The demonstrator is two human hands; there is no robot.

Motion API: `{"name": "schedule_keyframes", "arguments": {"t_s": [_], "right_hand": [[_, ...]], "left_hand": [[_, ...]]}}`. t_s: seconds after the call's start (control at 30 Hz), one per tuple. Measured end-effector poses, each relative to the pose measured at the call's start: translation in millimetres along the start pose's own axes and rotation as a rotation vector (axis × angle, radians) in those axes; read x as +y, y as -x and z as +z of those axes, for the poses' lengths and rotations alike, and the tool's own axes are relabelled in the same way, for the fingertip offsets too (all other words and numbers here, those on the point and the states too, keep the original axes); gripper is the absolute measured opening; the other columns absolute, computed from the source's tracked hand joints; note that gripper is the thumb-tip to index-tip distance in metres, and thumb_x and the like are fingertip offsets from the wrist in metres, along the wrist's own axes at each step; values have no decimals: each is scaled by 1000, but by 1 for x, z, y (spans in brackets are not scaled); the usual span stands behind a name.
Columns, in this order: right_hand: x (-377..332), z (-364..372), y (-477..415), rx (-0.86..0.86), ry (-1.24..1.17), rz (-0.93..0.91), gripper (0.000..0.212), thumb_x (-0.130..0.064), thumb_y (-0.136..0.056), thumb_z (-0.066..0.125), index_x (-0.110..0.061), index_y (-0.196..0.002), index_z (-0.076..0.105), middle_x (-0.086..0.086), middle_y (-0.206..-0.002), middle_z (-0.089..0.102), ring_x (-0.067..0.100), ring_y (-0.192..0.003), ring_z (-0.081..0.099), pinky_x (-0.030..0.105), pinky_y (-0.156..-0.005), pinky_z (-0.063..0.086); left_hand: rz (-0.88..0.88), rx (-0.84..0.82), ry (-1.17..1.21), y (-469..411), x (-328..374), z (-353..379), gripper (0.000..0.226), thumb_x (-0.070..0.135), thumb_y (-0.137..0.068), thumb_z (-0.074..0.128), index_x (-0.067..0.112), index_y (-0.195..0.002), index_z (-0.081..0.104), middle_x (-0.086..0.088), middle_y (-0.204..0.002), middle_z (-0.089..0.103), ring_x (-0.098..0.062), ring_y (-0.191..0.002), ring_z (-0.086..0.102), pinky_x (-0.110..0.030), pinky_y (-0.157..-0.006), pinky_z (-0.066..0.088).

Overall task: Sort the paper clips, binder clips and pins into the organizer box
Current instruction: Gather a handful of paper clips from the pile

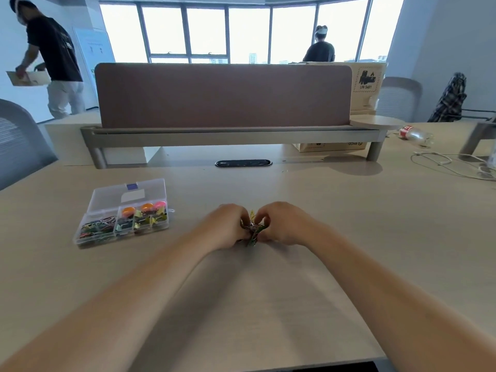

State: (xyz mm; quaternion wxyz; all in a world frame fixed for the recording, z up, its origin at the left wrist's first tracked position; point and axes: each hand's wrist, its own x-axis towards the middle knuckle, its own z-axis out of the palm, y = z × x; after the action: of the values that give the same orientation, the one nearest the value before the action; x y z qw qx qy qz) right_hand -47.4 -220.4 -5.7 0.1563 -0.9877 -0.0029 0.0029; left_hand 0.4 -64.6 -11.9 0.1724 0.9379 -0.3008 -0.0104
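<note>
A clear plastic organizer box [80,236] lies open on the desk at the left, its lid folded back. Its left compartment holds coloured paper clips [98,226]; the other compartments hold binder clips [155,220] and round-headed pins [147,207]. At the desk's middle, my left hand [224,228] and my right hand [285,224] meet around a small bunch of coloured clips [252,228], fingers of both closed on it. Most of the bunch is hidden by my fingers, so I cannot tell which kinds it holds.
A brown divider panel [222,95] on a raised shelf runs along the desk's back. A plastic bottle [416,135] and white cables [451,163] lie at the right. Cardboard boxes [367,84] stand behind. Two persons are in the background; a chair [18,140] stands left.
</note>
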Motion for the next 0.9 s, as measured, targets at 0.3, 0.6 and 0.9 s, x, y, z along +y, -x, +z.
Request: {"name": "schedule_keyframes", "arguments": {"t_s": [0.3, 0.6, 0.9], "right_hand": [[-6, -4, 4, 83, 53, -14, 19, -22, -80, 65, -20, -98, 71, 4, -99, 68, 23, -88, 61, 35, -74, 54], [-1, -16, 6, 92, 47, -6, 16, -25, -86, 67, -14, -94, 74, 3, -86, 67, 23, -83, 61, 29, -65, 44], [-2, -25, 7, 60, -6, 2, 13, -24, -89, 66, -16, -96, 73, -5, -73, 60, 16, -74, 56, 18, -53, 36]], "left_hand": [[-6, 47, 8, -1, 4, 0, 13, 20, -81, 61, 14, -83, 72, -9, -79, 67, -25, -75, 61, -32, -63, 49], [14, 33, 120, -3, 7, -12, 12, 18, -84, 63, 12, -86, 74, -9, -74, 70, -23, -63, 68, -35, -68, 55], [26, 100, 151, -1, 10, -23, 11, 17, -85, 64, 13, -91, 74, 10, -63, 58, -12, -61, 56, -26, -64, 45]]}}
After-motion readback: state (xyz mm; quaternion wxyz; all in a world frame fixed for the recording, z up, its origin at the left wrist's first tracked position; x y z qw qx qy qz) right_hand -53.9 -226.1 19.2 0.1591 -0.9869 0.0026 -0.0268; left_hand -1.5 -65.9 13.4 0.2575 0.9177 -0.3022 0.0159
